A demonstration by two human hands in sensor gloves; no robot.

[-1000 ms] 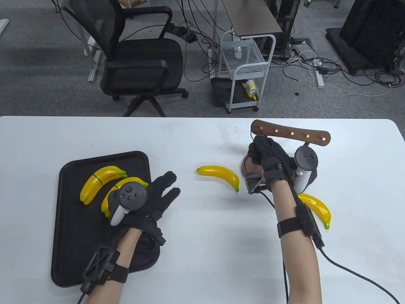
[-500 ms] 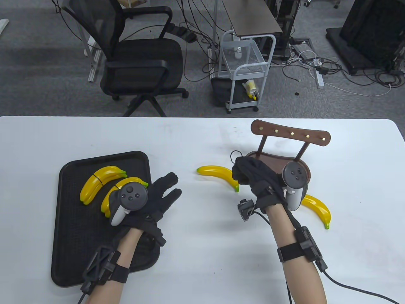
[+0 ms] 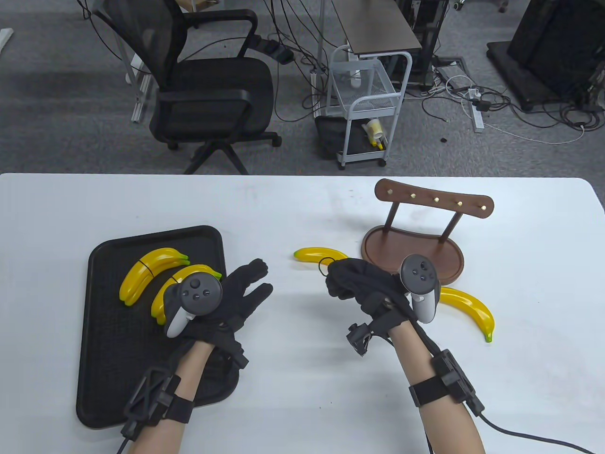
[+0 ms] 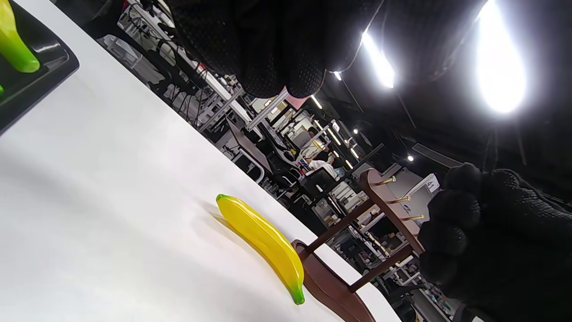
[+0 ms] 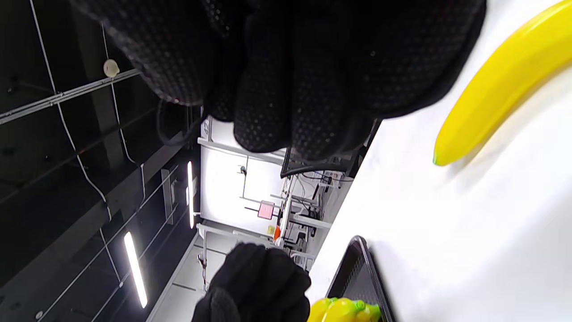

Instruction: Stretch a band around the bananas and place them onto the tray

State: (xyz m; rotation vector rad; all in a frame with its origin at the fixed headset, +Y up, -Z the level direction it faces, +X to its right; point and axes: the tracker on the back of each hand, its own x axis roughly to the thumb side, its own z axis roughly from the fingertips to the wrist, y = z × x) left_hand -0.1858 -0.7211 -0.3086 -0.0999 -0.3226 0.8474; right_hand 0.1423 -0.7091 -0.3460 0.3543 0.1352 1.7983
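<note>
A black tray [image 3: 108, 340] lies at the left with two banded banana bundles [image 3: 151, 272] on it. My left hand [image 3: 246, 288] hovers over the tray's right edge, fingers straight and holding nothing. My right hand [image 3: 352, 283] is curled and pinches a thin black band [image 3: 323, 266], whose loop sticks out to its left. This hand covers the right end of a loose banana [image 3: 314, 255]. A second loose banana [image 3: 472, 307] lies to the right of my right hand. In the right wrist view the band [image 5: 170, 129] hangs from the fingers.
A brown wooden peg rack [image 3: 411, 248] stands behind my right hand, its pegs bare. The table's far edge runs behind it, with an office chair [image 3: 208, 90] and a white cart [image 3: 366, 109] on the floor beyond.
My right hand has come away from the rack's left peg with the band and moved toward me and left, over the loose banana. The left hand has barely moved.
</note>
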